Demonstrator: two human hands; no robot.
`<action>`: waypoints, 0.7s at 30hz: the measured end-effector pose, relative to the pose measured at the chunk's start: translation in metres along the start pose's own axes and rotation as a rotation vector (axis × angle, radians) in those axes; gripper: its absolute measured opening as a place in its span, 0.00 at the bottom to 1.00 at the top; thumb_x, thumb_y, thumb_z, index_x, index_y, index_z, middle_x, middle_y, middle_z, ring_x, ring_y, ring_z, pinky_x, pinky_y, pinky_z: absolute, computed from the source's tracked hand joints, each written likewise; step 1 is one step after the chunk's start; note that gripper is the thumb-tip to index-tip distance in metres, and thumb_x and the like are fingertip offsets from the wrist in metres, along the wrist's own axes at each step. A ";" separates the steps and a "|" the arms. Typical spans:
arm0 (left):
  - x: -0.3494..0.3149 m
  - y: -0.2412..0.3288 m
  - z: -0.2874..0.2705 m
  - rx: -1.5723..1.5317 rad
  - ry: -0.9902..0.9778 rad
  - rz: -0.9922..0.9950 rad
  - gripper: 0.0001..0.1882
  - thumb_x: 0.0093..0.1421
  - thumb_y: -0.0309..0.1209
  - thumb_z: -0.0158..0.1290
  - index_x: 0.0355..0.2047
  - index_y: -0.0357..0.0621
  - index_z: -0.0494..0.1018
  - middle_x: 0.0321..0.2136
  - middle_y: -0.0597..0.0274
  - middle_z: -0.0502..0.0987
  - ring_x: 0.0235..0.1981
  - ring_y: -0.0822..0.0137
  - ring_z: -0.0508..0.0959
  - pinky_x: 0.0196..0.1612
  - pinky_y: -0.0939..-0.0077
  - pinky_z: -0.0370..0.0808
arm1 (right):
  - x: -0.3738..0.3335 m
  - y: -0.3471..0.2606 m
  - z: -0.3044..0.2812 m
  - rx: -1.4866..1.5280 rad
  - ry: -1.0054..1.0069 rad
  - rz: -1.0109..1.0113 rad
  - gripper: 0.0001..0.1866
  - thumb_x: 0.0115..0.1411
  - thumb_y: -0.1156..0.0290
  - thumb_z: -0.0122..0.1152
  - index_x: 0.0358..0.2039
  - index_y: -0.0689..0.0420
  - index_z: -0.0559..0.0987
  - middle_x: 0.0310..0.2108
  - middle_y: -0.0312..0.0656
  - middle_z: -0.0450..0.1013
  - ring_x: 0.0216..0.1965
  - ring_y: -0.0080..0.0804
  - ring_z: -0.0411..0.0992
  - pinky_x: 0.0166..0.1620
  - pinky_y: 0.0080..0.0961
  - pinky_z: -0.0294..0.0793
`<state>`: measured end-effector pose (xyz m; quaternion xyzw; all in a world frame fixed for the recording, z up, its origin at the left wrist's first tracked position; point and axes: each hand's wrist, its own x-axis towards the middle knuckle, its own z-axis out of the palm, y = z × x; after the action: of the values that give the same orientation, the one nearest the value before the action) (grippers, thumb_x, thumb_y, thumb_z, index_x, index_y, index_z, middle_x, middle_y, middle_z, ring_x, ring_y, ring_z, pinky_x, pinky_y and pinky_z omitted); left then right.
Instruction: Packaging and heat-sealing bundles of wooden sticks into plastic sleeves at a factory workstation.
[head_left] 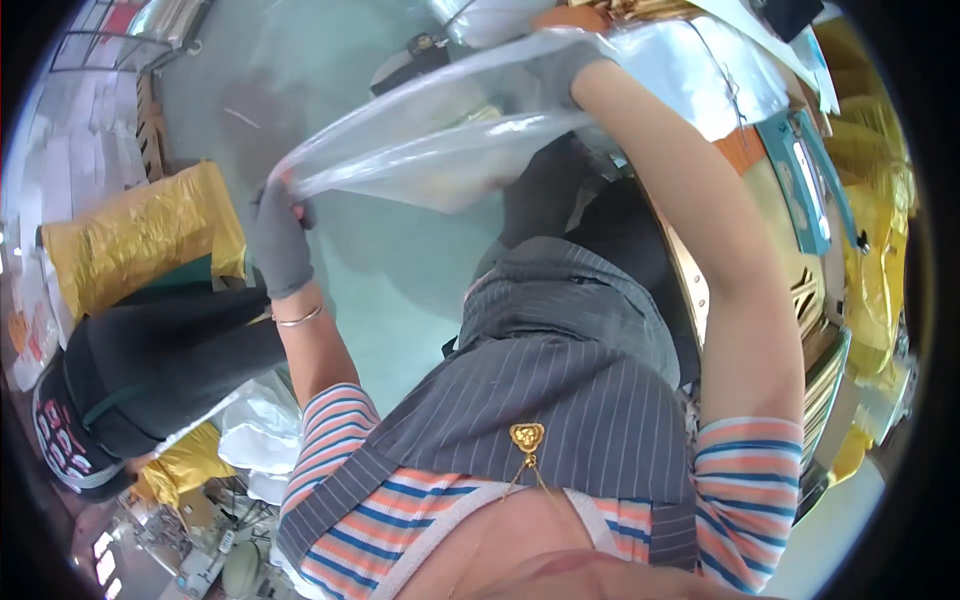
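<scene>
Clear plastic was held aloft, its long axis slanted up and rightward from the left hand, whose fingers were clamped on the lower end; the right hand was veiled at the upper end, its grip unclear.

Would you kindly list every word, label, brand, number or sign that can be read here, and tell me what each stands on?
None that I can quote.
Co-worker's black clothing: pink and white markings, turned sideways and too blurred.
Yellow package: faint marks, too blurred.
Clear plastic: no print that I can make out.
</scene>
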<state>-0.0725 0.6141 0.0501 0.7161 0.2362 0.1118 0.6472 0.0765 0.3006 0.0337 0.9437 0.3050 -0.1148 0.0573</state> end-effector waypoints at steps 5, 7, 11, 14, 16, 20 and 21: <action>0.044 -0.009 -0.010 0.223 -0.128 -0.058 0.17 0.59 0.37 0.50 0.17 0.39 0.67 0.13 0.67 0.64 0.15 0.77 0.65 0.18 0.82 0.58 | 0.002 0.012 -0.044 0.071 -0.014 -0.065 0.28 0.49 0.57 0.62 0.50 0.55 0.72 0.43 0.50 0.73 0.44 0.46 0.73 0.47 0.34 0.71; 0.061 -0.022 0.004 0.376 -0.281 -0.148 0.19 0.59 0.39 0.50 0.18 0.37 0.69 0.12 0.63 0.67 0.18 0.72 0.70 0.22 0.80 0.62 | -0.003 0.040 -0.032 0.244 0.093 0.000 0.31 0.49 0.57 0.62 0.53 0.57 0.70 0.42 0.54 0.74 0.43 0.48 0.73 0.46 0.36 0.71; 0.069 -0.020 0.015 0.770 -0.099 0.260 0.17 0.60 0.38 0.50 0.33 0.32 0.72 0.25 0.58 0.75 0.29 0.66 0.74 0.35 0.74 0.69 | -0.087 0.080 0.006 0.527 0.514 0.229 0.24 0.50 0.57 0.63 0.47 0.51 0.75 0.47 0.44 0.72 0.49 0.41 0.70 0.49 0.31 0.70; 0.045 0.006 0.064 0.229 0.047 0.570 0.17 0.62 0.34 0.50 0.44 0.31 0.69 0.43 0.54 0.74 0.42 0.66 0.73 0.45 0.73 0.69 | -0.191 0.086 0.056 0.558 0.791 0.394 0.26 0.54 0.54 0.61 0.50 0.55 0.72 0.45 0.47 0.72 0.47 0.45 0.71 0.49 0.33 0.70; 0.000 0.038 0.127 0.231 0.005 0.641 0.18 0.62 0.34 0.50 0.46 0.31 0.69 0.44 0.55 0.74 0.43 0.66 0.73 0.47 0.73 0.69 | -0.257 0.103 0.107 0.425 0.777 0.748 0.33 0.54 0.52 0.61 0.56 0.57 0.66 0.53 0.50 0.66 0.53 0.45 0.66 0.53 0.34 0.67; -0.069 0.018 0.239 0.161 -0.602 0.811 0.17 0.62 0.33 0.49 0.47 0.31 0.68 0.44 0.54 0.73 0.43 0.64 0.73 0.47 0.72 0.69 | -0.423 0.121 0.151 0.234 0.847 1.436 0.42 0.51 0.45 0.60 0.59 0.58 0.60 0.57 0.55 0.60 0.57 0.50 0.61 0.57 0.36 0.62; -0.098 0.012 0.269 0.194 -0.776 0.847 0.16 0.62 0.32 0.49 0.46 0.32 0.69 0.42 0.54 0.74 0.42 0.66 0.73 0.46 0.74 0.69 | -0.473 0.131 0.174 0.168 0.760 1.640 0.47 0.48 0.42 0.60 0.61 0.55 0.57 0.59 0.56 0.55 0.59 0.52 0.56 0.58 0.40 0.58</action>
<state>-0.0297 0.3307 0.0392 0.7927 -0.3160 0.0683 0.5168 -0.2505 -0.1024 -0.0108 0.8400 -0.4737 0.2591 -0.0525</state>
